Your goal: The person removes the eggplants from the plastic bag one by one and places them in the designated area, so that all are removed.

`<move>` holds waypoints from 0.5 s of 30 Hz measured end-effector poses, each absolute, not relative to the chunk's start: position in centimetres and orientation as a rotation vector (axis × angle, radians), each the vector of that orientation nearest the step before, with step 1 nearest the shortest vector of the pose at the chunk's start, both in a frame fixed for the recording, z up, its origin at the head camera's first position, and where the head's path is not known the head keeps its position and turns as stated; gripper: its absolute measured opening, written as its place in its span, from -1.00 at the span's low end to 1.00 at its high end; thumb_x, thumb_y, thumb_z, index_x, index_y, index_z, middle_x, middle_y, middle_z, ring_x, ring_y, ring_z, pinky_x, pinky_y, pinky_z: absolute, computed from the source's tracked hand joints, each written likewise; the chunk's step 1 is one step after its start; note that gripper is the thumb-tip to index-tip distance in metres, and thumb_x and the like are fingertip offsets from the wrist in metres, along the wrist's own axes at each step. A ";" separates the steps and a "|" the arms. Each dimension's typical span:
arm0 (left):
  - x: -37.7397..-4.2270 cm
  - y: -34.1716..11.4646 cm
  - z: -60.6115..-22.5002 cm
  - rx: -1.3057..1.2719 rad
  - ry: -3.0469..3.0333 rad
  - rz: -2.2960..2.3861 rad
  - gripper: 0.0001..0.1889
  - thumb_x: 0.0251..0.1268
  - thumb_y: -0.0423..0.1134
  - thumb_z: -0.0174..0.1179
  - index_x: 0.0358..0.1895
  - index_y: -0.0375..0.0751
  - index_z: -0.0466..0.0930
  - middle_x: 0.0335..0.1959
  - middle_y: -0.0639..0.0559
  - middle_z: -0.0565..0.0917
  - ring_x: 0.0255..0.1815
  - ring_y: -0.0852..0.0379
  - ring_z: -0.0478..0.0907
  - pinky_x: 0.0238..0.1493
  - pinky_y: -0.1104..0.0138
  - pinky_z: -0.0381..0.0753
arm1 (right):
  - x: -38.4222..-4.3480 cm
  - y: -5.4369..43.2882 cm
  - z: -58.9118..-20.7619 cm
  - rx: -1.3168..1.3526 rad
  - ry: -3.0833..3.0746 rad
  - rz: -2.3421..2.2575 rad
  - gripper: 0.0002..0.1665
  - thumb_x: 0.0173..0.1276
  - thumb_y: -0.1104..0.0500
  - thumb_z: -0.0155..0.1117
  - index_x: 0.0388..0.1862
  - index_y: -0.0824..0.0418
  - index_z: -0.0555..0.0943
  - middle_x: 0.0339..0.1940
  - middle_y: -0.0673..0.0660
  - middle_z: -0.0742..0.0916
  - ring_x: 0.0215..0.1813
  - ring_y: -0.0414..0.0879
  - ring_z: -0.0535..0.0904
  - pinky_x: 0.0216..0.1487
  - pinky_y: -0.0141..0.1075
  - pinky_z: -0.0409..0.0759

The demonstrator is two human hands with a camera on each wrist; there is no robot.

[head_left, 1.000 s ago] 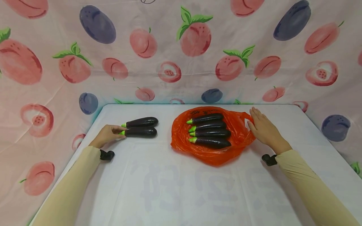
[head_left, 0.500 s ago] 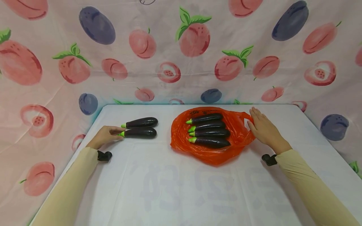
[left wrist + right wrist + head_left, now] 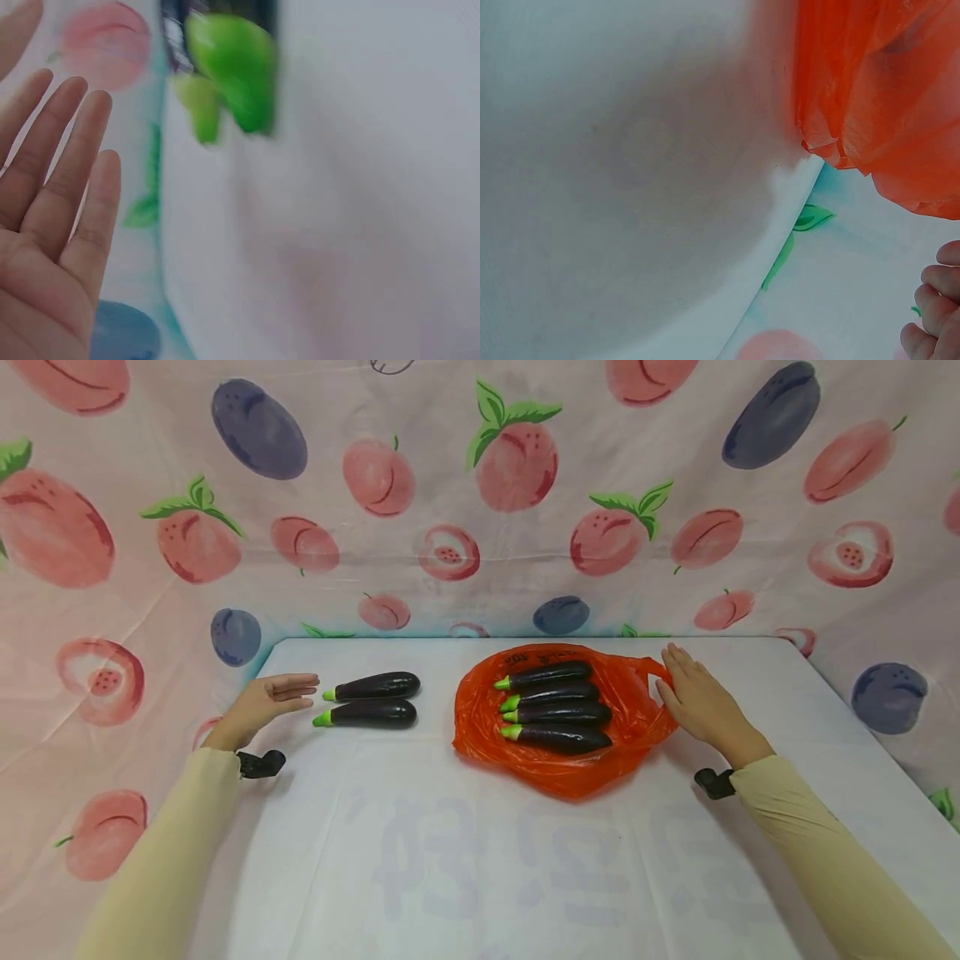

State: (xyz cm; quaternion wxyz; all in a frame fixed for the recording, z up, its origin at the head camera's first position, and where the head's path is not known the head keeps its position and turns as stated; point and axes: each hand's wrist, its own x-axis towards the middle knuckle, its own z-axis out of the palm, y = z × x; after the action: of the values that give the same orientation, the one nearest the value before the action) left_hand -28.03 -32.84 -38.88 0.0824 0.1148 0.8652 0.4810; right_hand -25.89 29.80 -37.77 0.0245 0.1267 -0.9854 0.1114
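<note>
My left hand (image 3: 266, 703) is held with its fingers straight, just left of two dark eggplants. The rear eggplant (image 3: 378, 686) and the front eggplant (image 3: 371, 713) lie side by side, green stem ends toward that hand. In the left wrist view the open palm (image 3: 52, 202) faces the camera, apart from the blurred green cap (image 3: 234, 64). Several more eggplants (image 3: 558, 714) lie in a row on a spread red plastic bag (image 3: 555, 779). At the bag's right handle, my right hand (image 3: 701, 706) rests with extended fingers. The right wrist view shows the bag's crumpled side (image 3: 885, 90) above some fingertips (image 3: 934, 300).
A white cloth with faint printed marks covers the table (image 3: 465, 877). Behind it and along the sides hangs a pink curtain (image 3: 510, 568) with a fruit pattern. Black camera mounts (image 3: 262, 764) sit on both wrists.
The left hand has let go of the front eggplant's stem end and drawn back up and left, its fingers straightening. Right hand and bag have stayed put.
</note>
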 end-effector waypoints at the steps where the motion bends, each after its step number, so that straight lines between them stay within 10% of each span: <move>1: -28.0 -32.7 -38.5 0.360 2.574 1.465 -0.38 0.26 -0.14 0.21 0.32 -0.36 0.31 0.12 0.29 0.57 0.06 0.55 0.50 -0.01 0.72 0.41 | -25.9 29.8 -37.8 0.392 -3.048 0.345 -0.28 0.51 0.08 -0.21 0.43 0.53 -0.05 0.47 0.48 0.07 0.49 0.35 -0.07 0.46 0.17 -0.08; 15: -27.7 -27.3 -34.1 0.475 2.495 1.536 -0.45 0.31 -0.14 0.16 0.33 -0.25 0.33 0.03 0.41 0.58 0.08 0.51 0.50 0.07 0.68 0.40 | -26.0 30.0 -37.9 0.396 -3.046 0.335 -0.28 0.51 0.08 -0.21 0.43 0.53 -0.04 0.47 0.49 0.08 0.49 0.35 -0.05 0.46 0.17 -0.06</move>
State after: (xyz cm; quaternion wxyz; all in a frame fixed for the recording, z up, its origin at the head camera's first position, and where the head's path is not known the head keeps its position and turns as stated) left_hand -27.69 -27.33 -34.09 0.0866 0.1593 0.8375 0.5154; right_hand -25.96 29.96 -37.95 0.0260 0.1282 -0.9855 0.1085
